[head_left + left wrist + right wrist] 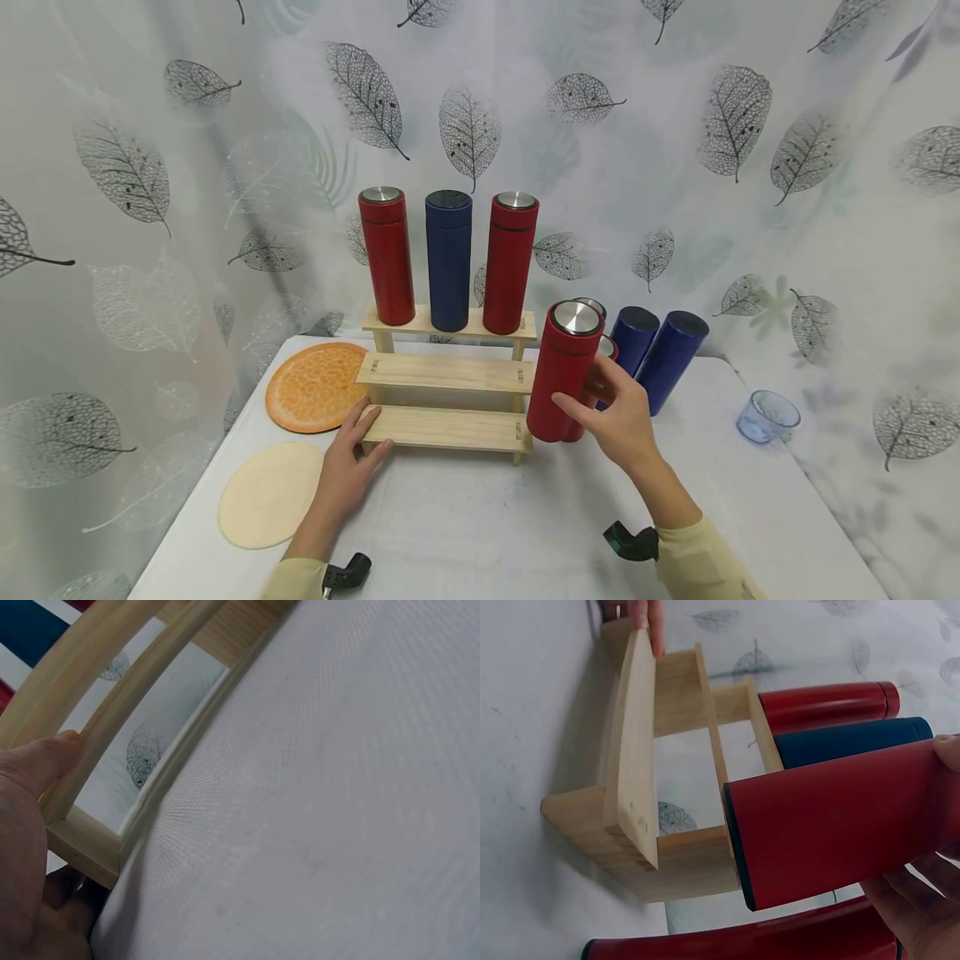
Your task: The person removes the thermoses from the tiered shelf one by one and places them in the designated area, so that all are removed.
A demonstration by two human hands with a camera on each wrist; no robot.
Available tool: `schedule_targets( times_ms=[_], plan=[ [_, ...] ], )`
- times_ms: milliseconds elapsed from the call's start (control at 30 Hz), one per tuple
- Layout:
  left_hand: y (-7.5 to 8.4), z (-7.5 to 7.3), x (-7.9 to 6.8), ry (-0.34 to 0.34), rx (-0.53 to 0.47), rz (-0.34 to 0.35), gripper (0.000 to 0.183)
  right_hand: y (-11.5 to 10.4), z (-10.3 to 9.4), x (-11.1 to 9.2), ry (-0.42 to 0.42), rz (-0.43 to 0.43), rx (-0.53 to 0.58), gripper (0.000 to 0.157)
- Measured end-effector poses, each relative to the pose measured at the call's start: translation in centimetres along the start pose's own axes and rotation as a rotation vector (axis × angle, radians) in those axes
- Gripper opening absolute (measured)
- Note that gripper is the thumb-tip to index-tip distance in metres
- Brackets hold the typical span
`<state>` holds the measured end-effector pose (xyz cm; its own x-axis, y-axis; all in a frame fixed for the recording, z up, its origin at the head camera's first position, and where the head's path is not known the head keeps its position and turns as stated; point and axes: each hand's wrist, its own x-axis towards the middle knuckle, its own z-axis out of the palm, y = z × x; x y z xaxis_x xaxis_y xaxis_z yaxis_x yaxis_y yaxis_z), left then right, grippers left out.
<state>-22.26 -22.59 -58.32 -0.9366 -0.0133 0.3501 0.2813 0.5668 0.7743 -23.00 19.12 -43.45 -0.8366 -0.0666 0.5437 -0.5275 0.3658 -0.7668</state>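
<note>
Four red flasks point(562, 375), at least three blue flasks point(448, 262), one rack point(446, 372), two discs point(270, 496) toward eight o'clock, one cup point(768, 418) toward four

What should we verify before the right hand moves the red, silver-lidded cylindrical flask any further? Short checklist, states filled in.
1. Right hand grips the red, silver-lidded cylindrical flask: ok.
2. Left hand grips the left end of the pale wooden three-tier rack: ok.
3. Middle shelf and bottom shelf bear no flasks: ok.
4. Left red flask, blue flask and right red flask stand upright on the top shelf: ok.
5. Held flask clear of the partly hidden red flask behind it: cannot tell.
6. Held flask clear of the rack's right end: cannot tell; they overlap in view.
</note>
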Motion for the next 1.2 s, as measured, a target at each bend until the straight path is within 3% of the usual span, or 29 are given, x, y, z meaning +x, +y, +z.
schedule_targets(
  times_ms=[700, 1200],
  plan=[
    [0.0, 0.0, 0.0, 0.008, -0.002, 0.028, 0.065, 0.8, -2.3, -1.2, 0.026, -0.003, -0.030, 0.060],
    [-0.1, -0.1, 0.1, 0.003, -0.008, 0.009, 0.066, 1.4, -4.3, -2.1, 0.082, 0.028, -0.076, 0.060]
  ],
)
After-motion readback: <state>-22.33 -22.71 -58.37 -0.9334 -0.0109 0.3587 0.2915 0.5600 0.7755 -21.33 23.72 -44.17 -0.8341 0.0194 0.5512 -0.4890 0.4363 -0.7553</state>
